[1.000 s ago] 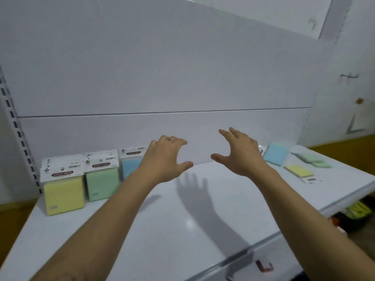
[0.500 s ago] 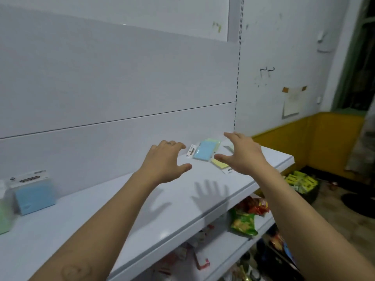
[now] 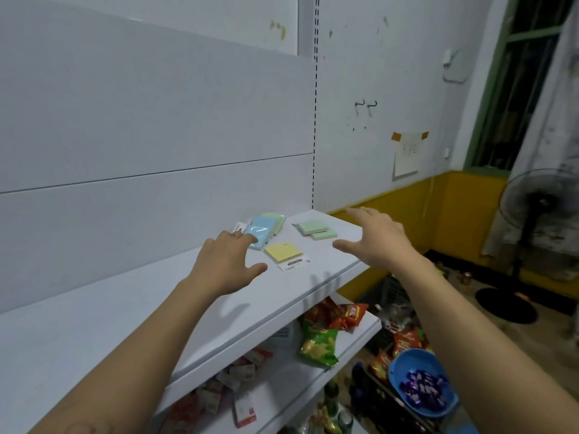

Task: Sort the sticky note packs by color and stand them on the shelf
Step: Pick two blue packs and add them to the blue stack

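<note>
Grip: our left hand (image 3: 227, 266) and right hand (image 3: 377, 242) hover spread, holding nothing
Packs: yellow pack (image 3: 283, 252) centre frame, between our hands; blue pack (image 3: 258, 231) at our left fingertips; green packs (image 3: 316, 229) further back, all flat on the shelf (image 3: 141, 308)
Axis: yellow pack's label end points lower right
Risk: we judge a careless sweep could push packs off the near edge
</note>
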Demonstrator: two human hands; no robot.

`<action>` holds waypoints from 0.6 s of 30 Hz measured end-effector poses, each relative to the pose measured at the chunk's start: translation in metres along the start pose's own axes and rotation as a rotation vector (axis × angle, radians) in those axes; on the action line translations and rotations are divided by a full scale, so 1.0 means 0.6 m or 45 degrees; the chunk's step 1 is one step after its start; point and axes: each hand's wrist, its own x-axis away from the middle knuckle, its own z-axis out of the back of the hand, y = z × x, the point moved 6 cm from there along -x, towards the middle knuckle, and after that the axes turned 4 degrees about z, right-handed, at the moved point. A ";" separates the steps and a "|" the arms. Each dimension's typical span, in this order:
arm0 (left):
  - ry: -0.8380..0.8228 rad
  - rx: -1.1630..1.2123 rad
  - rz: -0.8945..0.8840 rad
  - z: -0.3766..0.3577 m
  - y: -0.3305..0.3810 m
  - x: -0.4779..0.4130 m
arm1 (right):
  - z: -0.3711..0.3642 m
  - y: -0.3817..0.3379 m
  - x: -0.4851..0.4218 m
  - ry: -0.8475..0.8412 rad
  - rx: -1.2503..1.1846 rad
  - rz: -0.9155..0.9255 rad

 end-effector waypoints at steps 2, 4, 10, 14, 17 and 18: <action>-0.014 -0.026 0.002 -0.008 -0.003 -0.009 | -0.002 0.006 -0.008 -0.005 0.003 0.000; -0.017 -0.063 -0.002 -0.014 -0.008 -0.020 | -0.009 0.006 -0.019 -0.003 0.007 0.005; 0.003 -0.069 -0.005 -0.038 -0.030 -0.066 | -0.040 -0.009 -0.064 -0.007 0.017 0.024; 0.009 -0.036 -0.008 -0.062 -0.047 -0.108 | -0.078 -0.028 -0.101 -0.052 0.031 0.042; -0.005 -0.009 -0.018 -0.085 -0.059 -0.138 | -0.108 -0.039 -0.132 -0.107 0.069 0.039; -0.006 0.004 -0.020 -0.094 -0.065 -0.148 | -0.117 -0.043 -0.143 -0.121 0.077 0.039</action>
